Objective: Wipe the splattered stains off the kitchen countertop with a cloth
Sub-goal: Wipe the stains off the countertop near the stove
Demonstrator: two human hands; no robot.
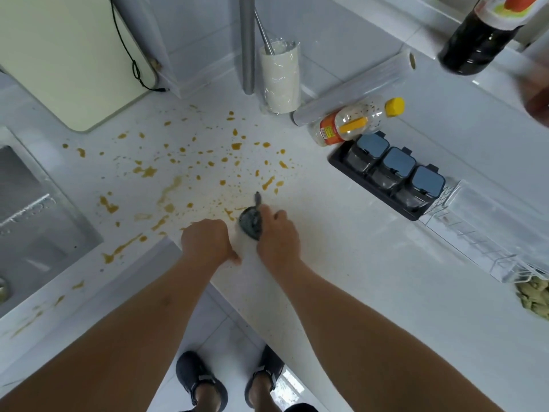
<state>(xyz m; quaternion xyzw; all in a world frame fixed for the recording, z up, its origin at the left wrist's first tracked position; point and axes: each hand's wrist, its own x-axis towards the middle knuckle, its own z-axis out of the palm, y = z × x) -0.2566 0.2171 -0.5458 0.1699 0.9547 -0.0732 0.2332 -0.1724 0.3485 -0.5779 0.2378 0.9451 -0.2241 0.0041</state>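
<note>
Head camera looks down on my two bare arms over the white stone countertop [341, 263]. My left hand [206, 243] is curled like a fist, knuckles up, right at the counter's inner corner. I cannot tell if it has anything in it. My right hand [279, 237] is just beside it, fingers bent over a small dark grey cloth [252, 223] that sits bunched on the counter. A thin bit of the cloth sticks up past my fingers.

Orange-brown splattered stains [184, 171] are all over the counter beyond my hands — dots, blobs and a few long streaks running left toward the steel sink [35, 209].

Farther back stands a pale cup wrapped in clear plastic [280, 78]. To its right lies a clear bottle with a yellow cap [356, 121], on its side, touching a black tray of three blue-lidded jars [389, 176]. A big dark bottle [481, 34] stands in the far right corner — its top is cut off.
</note>
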